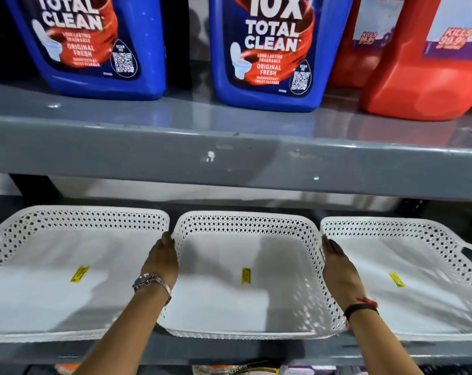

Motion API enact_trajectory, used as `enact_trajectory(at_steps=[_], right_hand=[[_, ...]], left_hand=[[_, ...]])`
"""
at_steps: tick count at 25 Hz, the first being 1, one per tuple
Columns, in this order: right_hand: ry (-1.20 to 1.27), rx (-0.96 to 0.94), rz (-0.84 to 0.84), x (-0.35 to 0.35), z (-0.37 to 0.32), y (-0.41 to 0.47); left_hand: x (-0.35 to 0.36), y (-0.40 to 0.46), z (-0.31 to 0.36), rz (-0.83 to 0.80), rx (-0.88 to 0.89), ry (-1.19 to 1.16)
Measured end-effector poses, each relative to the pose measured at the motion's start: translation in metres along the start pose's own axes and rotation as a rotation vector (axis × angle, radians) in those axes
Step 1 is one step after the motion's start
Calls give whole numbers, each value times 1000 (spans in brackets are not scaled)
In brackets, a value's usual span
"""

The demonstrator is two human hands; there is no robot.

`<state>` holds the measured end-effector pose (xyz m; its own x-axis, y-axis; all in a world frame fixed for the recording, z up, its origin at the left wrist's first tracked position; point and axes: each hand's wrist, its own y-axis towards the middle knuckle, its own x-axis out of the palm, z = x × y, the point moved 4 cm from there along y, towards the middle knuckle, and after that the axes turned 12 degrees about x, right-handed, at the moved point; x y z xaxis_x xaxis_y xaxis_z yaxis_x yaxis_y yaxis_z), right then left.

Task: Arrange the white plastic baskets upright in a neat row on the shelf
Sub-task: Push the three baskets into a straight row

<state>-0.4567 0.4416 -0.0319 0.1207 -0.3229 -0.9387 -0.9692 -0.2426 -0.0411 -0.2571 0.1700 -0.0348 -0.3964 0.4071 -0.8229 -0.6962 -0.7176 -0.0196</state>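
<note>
Three white plastic baskets with perforated walls lie open side up in a row on the lower grey shelf [243,350]. The left basket [53,293], the middle basket [245,301] and the right basket [418,301] each carry a small yellow sticker on the floor. My left hand [162,262] lies flat against the middle basket's left wall. My right hand [337,269] presses flat against its right wall. The middle basket sits between the two palms, its sides touching the neighbours.
Directly above, the upper grey shelf [229,163] overhangs and holds two blue toilet cleaner jugs [267,50] and red jugs [424,71]. More goods show below the lower shelf's front edge [256,370].
</note>
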Motion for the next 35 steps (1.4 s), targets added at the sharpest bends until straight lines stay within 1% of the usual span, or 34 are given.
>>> enact_trajectory(at_steps=[4,10,12,17,20,31,35], right_hand=[[-21,0,0,2,-5,16],[-14,-38,51,4,-17,43],[-15,-45,52,6,-18,50],[26,-38,36,6,-19,53],[43,-44,44,5,-18,44],[0,5,-15,5,-5,16],[46,12,-6,3,1,2]], left_hand=[[1,12,9,-53,63,163],[3,40,15,5,188,268],[6,48,14,9,197,289],[11,53,11,18,186,245],[9,46,10,-3,175,211],[7,13,-2,32,157,159],[5,-2,-4,32,156,161]])
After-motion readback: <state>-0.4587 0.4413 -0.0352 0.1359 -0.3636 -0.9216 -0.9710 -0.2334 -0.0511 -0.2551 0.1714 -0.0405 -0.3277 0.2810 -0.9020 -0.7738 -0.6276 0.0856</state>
